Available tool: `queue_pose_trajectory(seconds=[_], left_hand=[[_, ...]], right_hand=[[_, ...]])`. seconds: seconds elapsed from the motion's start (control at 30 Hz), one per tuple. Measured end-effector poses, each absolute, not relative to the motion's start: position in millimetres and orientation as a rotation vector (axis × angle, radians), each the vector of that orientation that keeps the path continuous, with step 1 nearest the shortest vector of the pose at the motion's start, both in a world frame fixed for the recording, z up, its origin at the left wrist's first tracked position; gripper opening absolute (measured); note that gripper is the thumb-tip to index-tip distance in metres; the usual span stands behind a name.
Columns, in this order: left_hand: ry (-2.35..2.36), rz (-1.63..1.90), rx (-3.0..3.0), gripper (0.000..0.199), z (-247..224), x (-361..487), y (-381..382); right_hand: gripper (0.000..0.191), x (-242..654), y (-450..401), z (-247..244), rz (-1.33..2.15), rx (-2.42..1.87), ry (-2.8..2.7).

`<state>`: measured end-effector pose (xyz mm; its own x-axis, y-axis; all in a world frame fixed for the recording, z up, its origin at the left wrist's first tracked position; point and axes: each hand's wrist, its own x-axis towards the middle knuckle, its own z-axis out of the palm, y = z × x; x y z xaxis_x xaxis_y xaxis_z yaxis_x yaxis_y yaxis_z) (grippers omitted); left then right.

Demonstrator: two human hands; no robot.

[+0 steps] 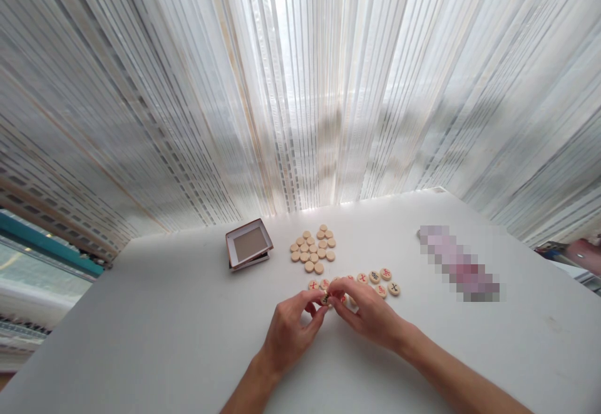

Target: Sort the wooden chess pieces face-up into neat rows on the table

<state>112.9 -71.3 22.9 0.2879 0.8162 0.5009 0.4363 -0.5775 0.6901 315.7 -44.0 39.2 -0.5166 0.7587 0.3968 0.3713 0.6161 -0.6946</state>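
Note:
Round wooden pieces with red or black characters, among them a red-marked piece [385, 274] and a black-marked piece [394, 288], lie in rows on the white table [188, 332]. At the left end of these rows my left hand [293, 326] pinches a black-marked piece [325, 299] between thumb and fingers. My right hand [369, 310] meets it there, its thumb and index finger closed at the right side of the same piece, and it partly covers the rows. Beyond the hands, several plain-faced pieces [313, 249] sit in a loose cluster.
An open shallow box [248, 243] with a brown inside rests left of the plain pieces. A pixelated pink object [457, 263] lies on the right of the table. Striped translucent curtains [300, 88] hang along the far edge.

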Motion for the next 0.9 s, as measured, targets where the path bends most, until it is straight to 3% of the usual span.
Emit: queue_pose_trajectory(seconds=[0.57,0.9], left_hand=[[1.207,1.189,2.09,0.016,25.1,112.4,-73.7],[1.239,1.198,2.019,0.01,25.2,111.9,-72.3]], right_hand=[[0.023,315.3,-45.4,40.2,0.673,-0.782,-2.181],[0.019,315.3,-46.6,36.7,0.687,-0.776,-2.174]])
